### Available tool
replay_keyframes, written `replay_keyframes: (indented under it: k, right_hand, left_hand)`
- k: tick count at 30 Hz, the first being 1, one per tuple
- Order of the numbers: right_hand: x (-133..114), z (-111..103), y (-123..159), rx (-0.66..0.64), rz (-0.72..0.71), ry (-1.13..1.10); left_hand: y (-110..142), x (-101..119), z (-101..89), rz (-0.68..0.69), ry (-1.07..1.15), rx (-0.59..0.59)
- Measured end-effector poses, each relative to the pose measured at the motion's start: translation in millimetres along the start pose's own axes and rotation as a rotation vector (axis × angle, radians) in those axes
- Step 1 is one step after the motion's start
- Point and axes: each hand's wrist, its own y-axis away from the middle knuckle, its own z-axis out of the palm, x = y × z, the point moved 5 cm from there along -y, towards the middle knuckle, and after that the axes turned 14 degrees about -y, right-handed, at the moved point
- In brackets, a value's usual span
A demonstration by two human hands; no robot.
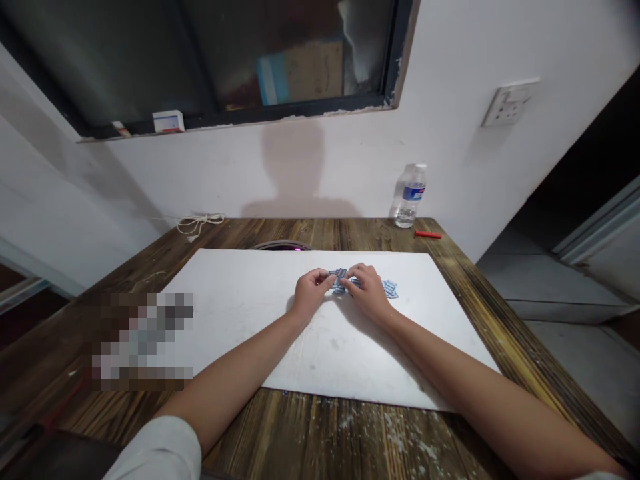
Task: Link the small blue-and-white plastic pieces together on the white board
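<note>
My left hand (311, 293) and my right hand (371, 293) meet above a white board (230, 320) on the table. Between their fingertips they pinch a cluster of small blue-grey strip-like pieces (341, 273) with dark outlines. Both hands are closed, thumbs against fingers. More light blue strip-like pieces (391, 289) lie in a loose pile on the board just right of my right hand, which partly covers them. The pieces are too small for me to tell exactly what they are.
The brown wooden table (280, 433) meets the wall at its far edge. A water bottle (413, 197) and a red stick-like item (428, 235) stand or lie at the back right. White cord (200, 223) lies back left. A round-rimmed object (280, 245) shows behind the board.
</note>
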Motion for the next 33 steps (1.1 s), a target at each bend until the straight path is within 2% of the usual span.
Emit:
replay_keyframes:
  k: [5,11,16,21,29,33]
  right_hand:
    - [7.5,0.9,-1.0,0.007,0.040,0.009]
    - [8.7,-0.1,-2.2,-0.006,0.020,-0.066]
    - [6.7,3.0,-1.3,-0.043,0.004,-0.091]
    - [6.3,4.3,-0.1,-0.044,0.023,-0.070]
    - [0.6,0.3,0.1,-0.032,0.036,-0.009]
    - [3.4,2.1,1.6,-0.073,0.081,0.114]
  left_hand:
    - [-3.1,-8.7,-4.1,-0.013,0.007,0.075]
    - [-6.5,-17.6,-4.4,-0.018,0.000,0.085]
    - [-6.1,-13.6,-2.8,-0.060,0.011,0.055]
    - [-3.1,-6.8,0.9,-0.043,0.024,0.004]
    - [-2.4,-7.7,-3.3,-0.002,0.004,0.065]
    - [-4.3,-12.4,-7.6,-0.065,0.036,0.122]
